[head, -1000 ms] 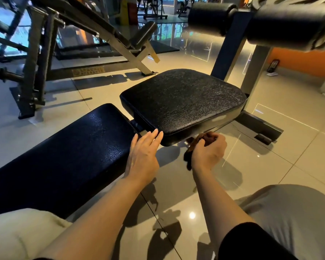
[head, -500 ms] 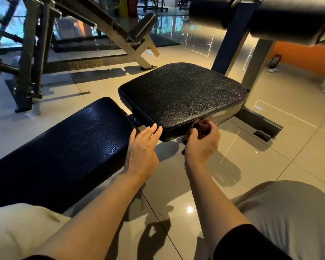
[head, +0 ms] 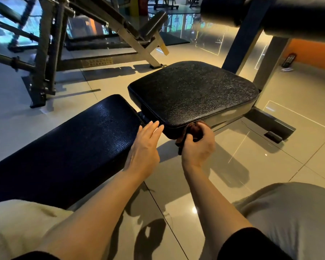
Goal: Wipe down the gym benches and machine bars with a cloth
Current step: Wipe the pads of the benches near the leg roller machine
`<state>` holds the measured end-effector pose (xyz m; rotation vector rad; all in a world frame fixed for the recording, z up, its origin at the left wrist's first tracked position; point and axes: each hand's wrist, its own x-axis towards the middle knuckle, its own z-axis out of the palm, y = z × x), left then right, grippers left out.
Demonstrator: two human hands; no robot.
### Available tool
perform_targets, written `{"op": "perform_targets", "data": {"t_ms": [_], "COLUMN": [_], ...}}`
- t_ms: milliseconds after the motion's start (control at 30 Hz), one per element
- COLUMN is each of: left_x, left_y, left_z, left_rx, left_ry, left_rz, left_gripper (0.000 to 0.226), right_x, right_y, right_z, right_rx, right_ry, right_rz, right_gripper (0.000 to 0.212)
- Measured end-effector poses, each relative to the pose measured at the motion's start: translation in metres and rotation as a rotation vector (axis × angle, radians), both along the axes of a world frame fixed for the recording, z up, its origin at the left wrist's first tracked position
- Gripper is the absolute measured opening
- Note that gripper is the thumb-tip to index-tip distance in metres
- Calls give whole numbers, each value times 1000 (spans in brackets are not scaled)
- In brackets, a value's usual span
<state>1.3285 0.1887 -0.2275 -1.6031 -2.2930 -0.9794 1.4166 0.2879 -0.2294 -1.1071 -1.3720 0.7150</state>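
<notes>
Cloth (head: 186, 136), dark brown, is gripped in the curled fingers of the right hand (head: 197, 145) and pressed against the near edge of the seat pad (head: 193, 92), just ahead of that hand. The left hand (head: 144, 145), fingers straight and together, is laid with its fingertips at the pad's corner, the long bench pad (head: 73, 139) just to its left.

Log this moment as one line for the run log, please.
step: wiping seat pad edge | right hand: grips cloth against seat pad front edge | left hand: flat, fingers by pad corner | long pad: untouched
</notes>
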Motion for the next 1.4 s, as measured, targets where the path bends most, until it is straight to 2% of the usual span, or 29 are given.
{"op": "perform_targets", "data": {"t_ms": [200, 400, 533, 633, 733, 833, 933, 1000, 1067, 1133, 1200, 1267, 1333, 1400], "left_x": [-7, -11, -8, -10, -6, -3, -1, 3, 10, 19, 27, 33, 33, 33], "left_y": [-28, -45, -50, -47, -42, -36, -21, -8, 5, 15, 23, 30, 36, 40], "left_z": [3, 4, 3, 7, 8, 7, 9, 11, 11, 8, 6, 6, 6, 5], "left_rx": [63, 11, -28, 12, 27, 64, 103, 126, 140, 136, 125, 128, 133, 129], "left_ry": [-69, -119, -124, -145, -170, -159, -105, -96, -115, -127, -130, -140, -131, -115], "left_rz": [187, 244, 205, 209, 232, 227, 155, 103, 69, 36, 4, -9, -13, -12], "left_gripper": [57, 53, 56, 53, 52, 49, 45, 44, 42, 42, 45, 48, 51, 51], "right_x": [-14, -27, -16, -24, -31, -22, -5, 1, 5, 14, 30, 48, 46, 32], "right_y": [-49, -66, -64, -58, -53, -52, -50, -36, -21, -2, 20, 35, 38, 31], "right_z": [-20, -19, -33, -24, -17, -26, -32, -29, -22, -24, -30, -29, -19, -10], "right_rx": [2, 98, -51, 12, 33, -25, 213, 422, 609, 642, 470, 332, 410, 521], "right_ry": [-95, -254, -274, -204, -252, -297, -355, -420, -576, -674, -609, -446, -374, -405], "right_rz": [214, 593, 513, 487, 583, 588, 469, 382, 385, 387, 265, 103, 78, 174], "right_gripper": [40, 58, 52, 59, 64, 51, 39, 41, 44, 41, 39, 36, 37, 37]}}
